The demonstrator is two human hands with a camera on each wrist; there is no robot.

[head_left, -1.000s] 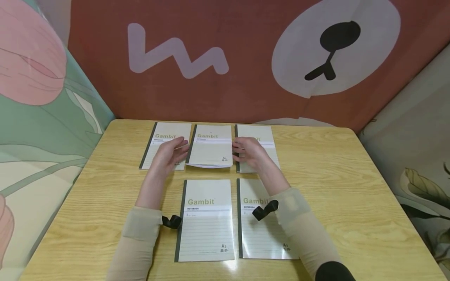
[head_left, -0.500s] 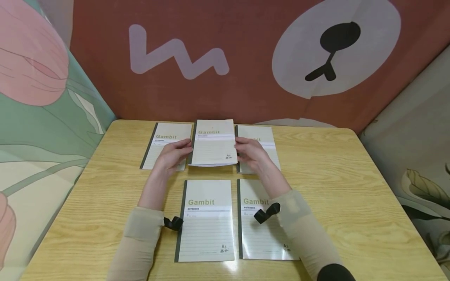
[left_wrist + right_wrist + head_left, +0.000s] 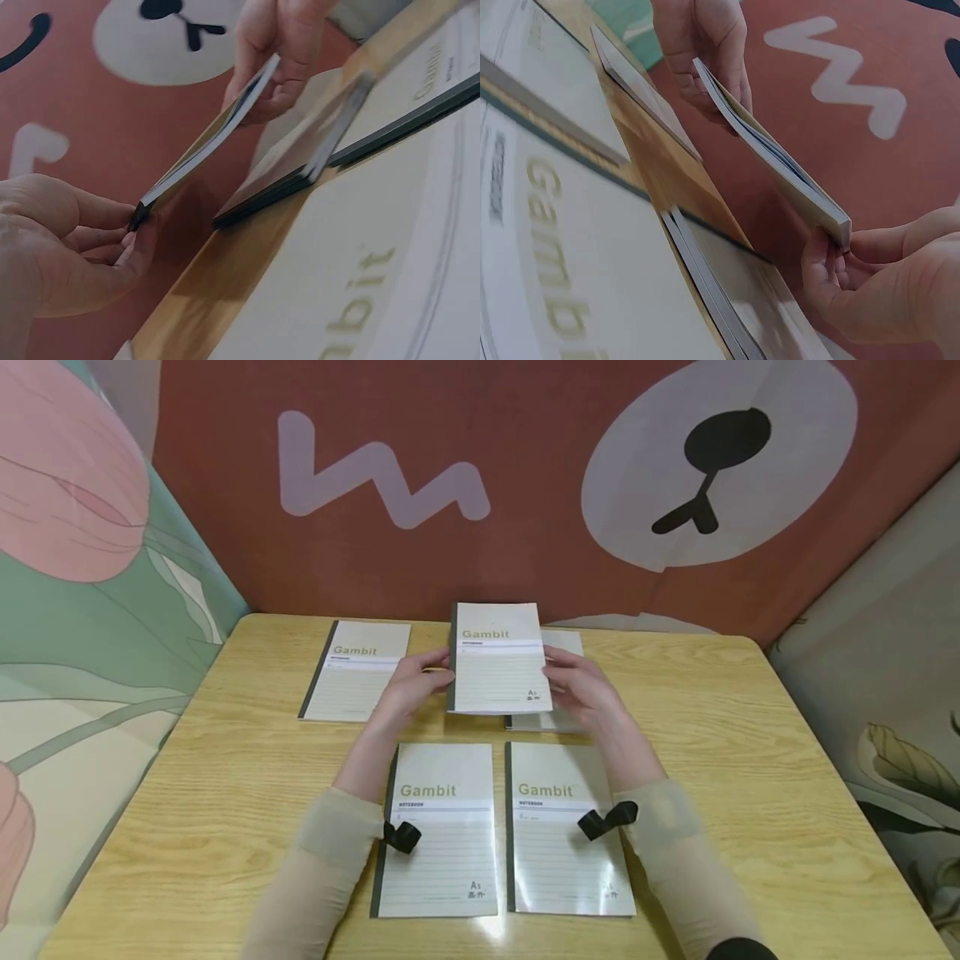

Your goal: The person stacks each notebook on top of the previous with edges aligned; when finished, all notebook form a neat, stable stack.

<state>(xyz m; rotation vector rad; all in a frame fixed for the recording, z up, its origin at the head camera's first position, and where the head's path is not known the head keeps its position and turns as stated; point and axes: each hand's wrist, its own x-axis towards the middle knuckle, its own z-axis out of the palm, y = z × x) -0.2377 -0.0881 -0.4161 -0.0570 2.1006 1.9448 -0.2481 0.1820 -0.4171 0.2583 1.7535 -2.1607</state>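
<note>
Notebook (image 3: 498,672) with a dark spine, held in the air above the far side of a wooden bench (image 3: 750,777). The fingers of the left hand (image 3: 412,683) pinch its spine edge; those of the right hand (image 3: 587,687) pinch its right edge. In the head view, it hides part of a far-right notebook (image 3: 564,642). A far-left notebook (image 3: 354,672), a near-left notebook (image 3: 446,856) and a near-right notebook (image 3: 558,856) lie flat.

Indoors, apparently a study corner: wood-grain desk (image 3: 765,760) with notebooks (image 3: 435,860), walled on three sides. Rear wall (image 3: 525,560): reddish-brown, cartoon muzzle (image 3: 637,477). Left wall (image 3: 45,718): pink flowers (image 3: 75,485), green leaves (image 3: 67,618). Right wall (image 3: 885,602): greyish, leaf print (image 3: 903,764). Home or otherwise: cannot tell.
</note>
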